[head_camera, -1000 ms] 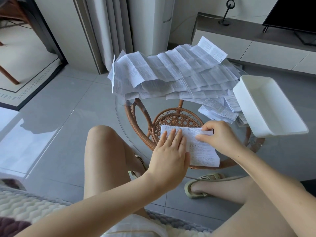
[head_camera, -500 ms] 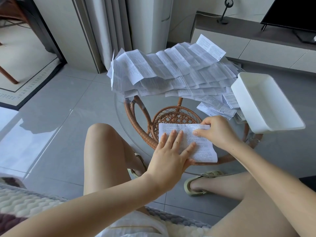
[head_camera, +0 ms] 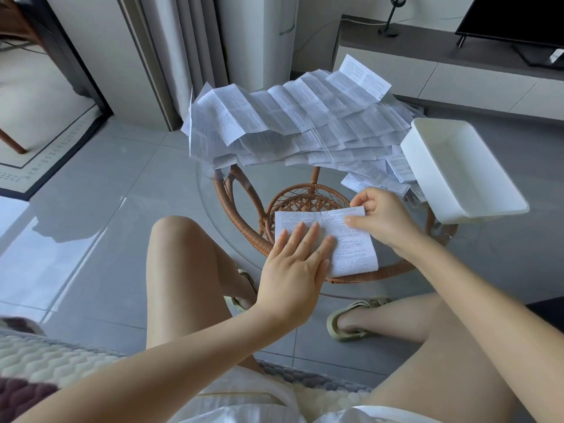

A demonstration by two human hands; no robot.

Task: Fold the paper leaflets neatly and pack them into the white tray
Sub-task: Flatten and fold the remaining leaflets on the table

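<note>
Paper leaflet point(head_camera: 354, 248) flat under spread left grip point(head_camera: 293, 270); right grip point(head_camera: 384, 218) pinches top edge.

one white tray point(head_camera: 464, 169), one leaflet point(head_camera: 351, 239) lying apart, one heaped pile of open leaflets point(head_camera: 290, 117) too many to count, two hands, left hand point(head_camera: 293, 270) and right hand point(head_camera: 381, 218), one glass-topped table point(head_camera: 238, 190), two sandals point(head_camera: 354, 319), one television point(head_camera: 512, 19)

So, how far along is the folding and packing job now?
Done: a few small folded leaflets lie beside the white tray, which looks empty. In hand: the left hand presses one leaflet flat while the right hand pinches its top edge. Left: the big pile of unfolded leaflets, and all packing.
</note>
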